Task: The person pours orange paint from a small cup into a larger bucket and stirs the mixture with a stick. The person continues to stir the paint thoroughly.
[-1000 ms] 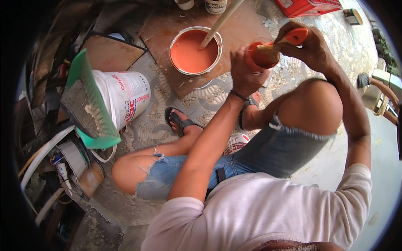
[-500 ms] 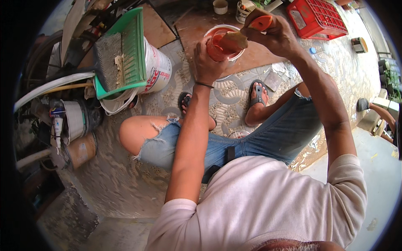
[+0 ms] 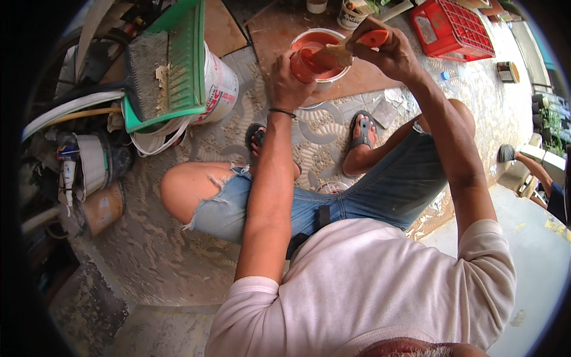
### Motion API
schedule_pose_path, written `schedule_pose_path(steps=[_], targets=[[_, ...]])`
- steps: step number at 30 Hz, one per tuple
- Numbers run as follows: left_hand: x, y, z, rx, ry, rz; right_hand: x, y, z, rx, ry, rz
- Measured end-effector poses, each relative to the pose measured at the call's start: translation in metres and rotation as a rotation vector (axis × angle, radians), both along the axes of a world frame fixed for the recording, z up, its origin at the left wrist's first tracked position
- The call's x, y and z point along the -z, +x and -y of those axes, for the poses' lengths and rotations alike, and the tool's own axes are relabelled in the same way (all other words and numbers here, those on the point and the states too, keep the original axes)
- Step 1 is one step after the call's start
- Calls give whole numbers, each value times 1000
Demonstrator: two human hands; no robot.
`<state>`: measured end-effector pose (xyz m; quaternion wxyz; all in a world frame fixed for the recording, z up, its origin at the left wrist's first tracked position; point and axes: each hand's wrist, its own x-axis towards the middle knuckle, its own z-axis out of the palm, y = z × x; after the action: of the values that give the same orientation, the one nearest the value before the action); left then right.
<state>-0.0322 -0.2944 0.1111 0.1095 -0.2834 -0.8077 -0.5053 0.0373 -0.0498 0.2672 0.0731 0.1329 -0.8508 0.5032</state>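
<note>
My left hand (image 3: 291,80) is closed around a small cup (image 3: 306,66) coated in red-orange paint, held over a white bucket (image 3: 336,79) of orange paint. My right hand (image 3: 389,56) grips an orange-handled paintbrush (image 3: 375,38), its paint-coated bristles at the cup's mouth. The bucket rests on a brown board (image 3: 357,89), and the cup hides part of its inside.
At the left, a green dustpan (image 3: 187,65) lies over a white pail (image 3: 217,89), near assorted containers (image 3: 92,166). A red crate (image 3: 452,30), small cans (image 3: 507,72) and a blue cap (image 3: 444,75) lie beyond my right arm. Another person's arm (image 3: 538,175) shows at far right.
My hands, cup and brush have moved up and left in view, from right of the paint bucket to over it. The view has also shifted, showing more of the crate.
</note>
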Motion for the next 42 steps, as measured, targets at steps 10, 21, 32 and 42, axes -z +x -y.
schedule_pose_path(steps=[10,21,32,42], targets=[[25,-15,12,-119,29,143,54,5,-22,409,-382,64],[24,-22,2,-190,112,135,129,37,4,439,-49,57],[27,-25,9,-212,118,127,122,39,-3,463,83,134],[28,-25,12,-221,152,119,109,24,7,767,-578,53]])
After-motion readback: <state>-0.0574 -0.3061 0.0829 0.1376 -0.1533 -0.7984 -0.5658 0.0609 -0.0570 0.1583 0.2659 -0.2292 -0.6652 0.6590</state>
